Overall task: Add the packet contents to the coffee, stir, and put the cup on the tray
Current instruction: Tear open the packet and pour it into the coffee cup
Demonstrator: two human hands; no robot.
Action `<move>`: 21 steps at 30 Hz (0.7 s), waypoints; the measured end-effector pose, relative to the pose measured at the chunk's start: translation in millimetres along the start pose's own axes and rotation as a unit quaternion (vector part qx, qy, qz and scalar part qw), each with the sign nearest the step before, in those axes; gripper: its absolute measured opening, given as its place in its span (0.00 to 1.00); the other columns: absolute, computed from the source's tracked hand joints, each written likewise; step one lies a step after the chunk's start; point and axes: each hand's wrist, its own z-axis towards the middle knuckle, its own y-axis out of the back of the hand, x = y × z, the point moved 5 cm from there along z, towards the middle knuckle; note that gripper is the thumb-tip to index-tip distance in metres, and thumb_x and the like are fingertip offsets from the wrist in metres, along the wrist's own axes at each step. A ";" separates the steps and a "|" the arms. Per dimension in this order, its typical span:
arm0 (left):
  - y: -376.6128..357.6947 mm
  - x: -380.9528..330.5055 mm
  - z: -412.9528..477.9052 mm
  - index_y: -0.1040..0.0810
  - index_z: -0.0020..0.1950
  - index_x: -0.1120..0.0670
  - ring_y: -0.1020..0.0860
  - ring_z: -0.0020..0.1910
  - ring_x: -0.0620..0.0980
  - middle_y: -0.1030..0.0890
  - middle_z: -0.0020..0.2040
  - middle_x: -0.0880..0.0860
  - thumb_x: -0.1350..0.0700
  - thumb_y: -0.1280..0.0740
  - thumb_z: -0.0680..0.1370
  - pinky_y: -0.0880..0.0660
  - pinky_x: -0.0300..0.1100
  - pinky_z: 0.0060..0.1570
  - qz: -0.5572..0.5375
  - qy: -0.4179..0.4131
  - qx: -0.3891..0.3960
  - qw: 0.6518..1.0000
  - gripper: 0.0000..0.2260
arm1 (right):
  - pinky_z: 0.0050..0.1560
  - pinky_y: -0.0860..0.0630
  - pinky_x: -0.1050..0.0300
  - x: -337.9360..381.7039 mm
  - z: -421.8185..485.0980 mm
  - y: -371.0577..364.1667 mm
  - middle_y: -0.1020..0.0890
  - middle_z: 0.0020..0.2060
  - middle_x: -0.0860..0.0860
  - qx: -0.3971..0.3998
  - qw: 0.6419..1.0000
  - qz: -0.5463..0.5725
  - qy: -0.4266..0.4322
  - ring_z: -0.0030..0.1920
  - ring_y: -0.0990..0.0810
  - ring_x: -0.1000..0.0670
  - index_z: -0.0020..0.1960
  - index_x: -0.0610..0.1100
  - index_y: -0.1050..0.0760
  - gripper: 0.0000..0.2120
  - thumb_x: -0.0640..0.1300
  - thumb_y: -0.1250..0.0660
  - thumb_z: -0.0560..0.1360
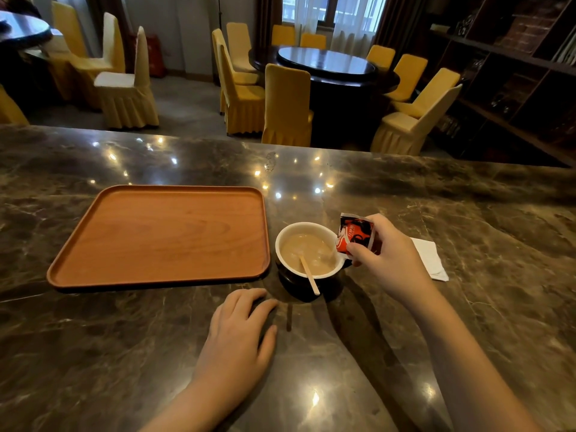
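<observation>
A dark cup (307, 280) with a white inside stands on the marble counter, just right of the wooden tray (162, 235). It holds milky coffee with pale lumps, and a wooden stirrer (309, 274) leans out over its near rim. My right hand (389, 257) pinches a torn red and black packet (355, 235), held tilted at the cup's right rim. My left hand (240, 332) lies flat on the counter in front of the cup, fingers apart, holding nothing. Nothing lies on the tray.
A folded white napkin (431, 258) lies on the counter behind my right hand. The counter's far edge (280, 145) drops to a dining room with yellow covered chairs and a round dark table. Dark shelves stand at the right.
</observation>
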 end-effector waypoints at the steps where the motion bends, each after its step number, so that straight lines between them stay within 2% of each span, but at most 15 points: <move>1: -0.2 -0.4 -0.2 0.24 0.58 0.53 0.32 0.60 0.48 0.25 0.57 0.51 0.58 0.30 0.71 0.38 0.47 0.57 0.004 -0.001 0.002 1.000 0.15 | 0.35 0.32 0.68 1.0 0.4 0.6 0.27 0.39 0.62 -0.007 1.000 -0.001 0.003 0.40 0.26 0.60 0.50 0.51 0.32 0.10 0.44 0.32 0.73; 7: -0.6 -1.3 -0.4 0.25 0.58 0.53 0.32 0.60 0.48 0.26 0.57 0.50 0.57 0.31 0.72 0.40 0.45 0.58 0.006 -0.002 0.012 1.000 0.15 | 0.32 0.30 0.74 3.9 1.0 1.2 0.24 0.40 0.61 -0.021 1.000 0.004 0.013 0.41 0.26 0.62 0.54 0.47 0.26 0.10 0.44 0.32 0.73; 13: 0.0 -1.2 0.2 0.25 0.58 0.52 0.34 0.60 0.47 0.27 0.58 0.50 0.57 0.31 0.73 0.41 0.45 0.58 0.001 -0.003 0.010 1.000 0.15 | 0.33 0.33 0.73 0.5 1.6 -1.2 0.22 0.40 0.58 -0.022 1.000 0.019 -0.005 0.42 0.24 0.61 0.52 0.47 0.24 0.08 0.44 0.32 0.73; 15: 0.1 -1.2 0.2 0.25 0.58 0.52 0.34 0.60 0.47 0.27 0.58 0.50 0.57 0.31 0.73 0.41 0.46 0.59 0.002 -0.004 0.010 1.000 0.15 | 0.31 0.30 0.74 1.5 1.2 -1.5 0.22 0.38 0.60 -0.019 0.999 0.028 -0.005 0.41 0.24 0.61 0.50 0.47 0.24 0.07 0.44 0.32 0.73; 17: 0.3 -0.9 0.1 0.25 0.59 0.52 0.34 0.60 0.47 0.27 0.58 0.50 0.57 0.31 0.73 0.40 0.46 0.59 0.002 -0.003 0.009 1.000 0.15 | 0.33 0.32 0.78 2.2 1.6 -1.3 0.22 0.37 0.60 -0.025 0.999 0.028 -0.006 0.40 0.24 0.60 0.49 0.46 0.23 0.06 0.44 0.32 0.73; 21: 0.8 -0.7 -0.3 0.26 0.60 0.52 0.35 0.61 0.45 0.28 0.59 0.49 0.56 0.32 0.73 0.41 0.46 0.60 0.000 -0.006 0.010 1.000 0.15 | 0.32 0.33 0.79 4.5 2.4 -0.5 0.23 0.35 0.60 -0.039 0.999 0.024 -0.007 0.38 0.25 0.61 0.46 0.45 0.23 0.04 0.43 0.32 0.72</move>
